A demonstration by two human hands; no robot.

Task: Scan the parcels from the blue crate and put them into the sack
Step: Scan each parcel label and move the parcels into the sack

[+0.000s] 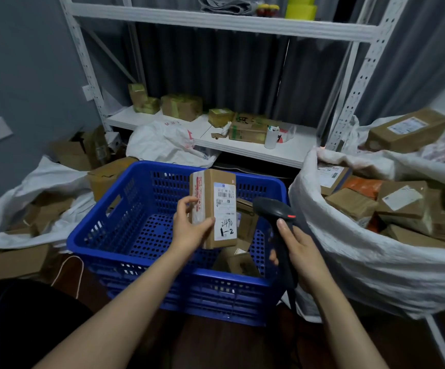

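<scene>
Two bare hands meet above a blue crate (125,198) in a cluttered storeroom. The left hand (189,231) pinches a brown cardboard parcel (210,193) between thumb and curled fingers, holding it upright over the crate's middle, its white shipping label (225,209), marked with handwritten figures, facing the camera. The right hand (302,253) is wrapped round the handle of a black barcode scanner (273,209), whose head points toward the parcel from just beside it on the right. A few more cardboard parcels (238,262) lie in the crate's right-hand part. A white sack (349,251), open-mouthed and filled with boxes, stands just beside the crate's right side. Behind, taped boxes (181,106) and a white cup (271,139) sit on a low white shelf (290,153).
</scene>
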